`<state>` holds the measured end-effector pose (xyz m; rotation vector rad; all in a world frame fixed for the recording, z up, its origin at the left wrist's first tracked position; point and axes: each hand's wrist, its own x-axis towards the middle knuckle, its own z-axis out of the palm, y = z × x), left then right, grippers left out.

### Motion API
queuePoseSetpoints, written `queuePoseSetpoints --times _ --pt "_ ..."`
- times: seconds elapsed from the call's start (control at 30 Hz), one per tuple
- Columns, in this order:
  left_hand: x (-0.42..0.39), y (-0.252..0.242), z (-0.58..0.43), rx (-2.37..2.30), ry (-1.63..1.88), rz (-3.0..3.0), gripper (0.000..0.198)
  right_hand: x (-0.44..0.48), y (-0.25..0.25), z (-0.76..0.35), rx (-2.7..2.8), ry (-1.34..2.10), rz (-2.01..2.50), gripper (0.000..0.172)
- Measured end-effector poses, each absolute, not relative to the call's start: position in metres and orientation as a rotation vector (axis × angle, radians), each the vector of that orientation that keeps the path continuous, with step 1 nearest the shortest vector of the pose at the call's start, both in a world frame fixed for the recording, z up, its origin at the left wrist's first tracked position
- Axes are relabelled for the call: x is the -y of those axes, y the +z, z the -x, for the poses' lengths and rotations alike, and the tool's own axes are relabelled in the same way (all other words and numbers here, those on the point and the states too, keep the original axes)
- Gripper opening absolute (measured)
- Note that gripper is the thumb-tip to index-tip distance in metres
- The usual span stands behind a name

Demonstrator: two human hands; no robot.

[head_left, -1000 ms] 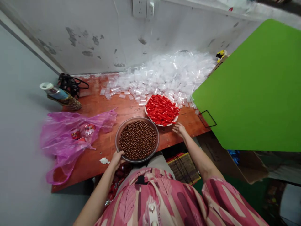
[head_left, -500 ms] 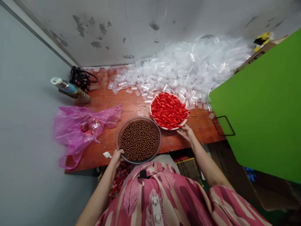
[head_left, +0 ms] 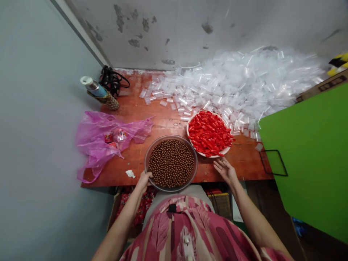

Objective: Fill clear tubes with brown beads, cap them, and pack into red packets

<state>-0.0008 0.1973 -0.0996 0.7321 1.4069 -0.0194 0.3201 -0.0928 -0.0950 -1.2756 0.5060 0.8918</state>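
Note:
My left hand (head_left: 144,181) grips the near left rim of a round bowl (head_left: 147,155) full of small brown balls (head_left: 172,163). The bowl sits at the table's front edge, against my lap. Just to its right and farther back is a white plate (head_left: 213,156) heaped with red plastic pieces (head_left: 209,132). My right hand (head_left: 225,169) is just in front of the plate, fingers spread and palm partly up, with nothing in it.
Clear plastic tubes (head_left: 239,83) lie piled along the wall. At left are a pink plastic bag (head_left: 95,145) with red packets, a bottle (head_left: 98,90) and a black strapped item (head_left: 110,81). A green panel (head_left: 312,156) stands at right; a white scrap (head_left: 130,174) lies near the front edge.
My right hand has come away from the plate's rim and its fingers have opened. My left hand still grips the bowl. The view has shifted left.

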Motion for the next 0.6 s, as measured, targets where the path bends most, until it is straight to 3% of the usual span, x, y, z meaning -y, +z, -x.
queuePoseSetpoints --times 0.6 --pt "-0.214 -0.109 -0.015 -1.351 -0.020 -0.802 0.025 0.049 -0.098 -0.383 -0.452 0.728 1.543 0.019"
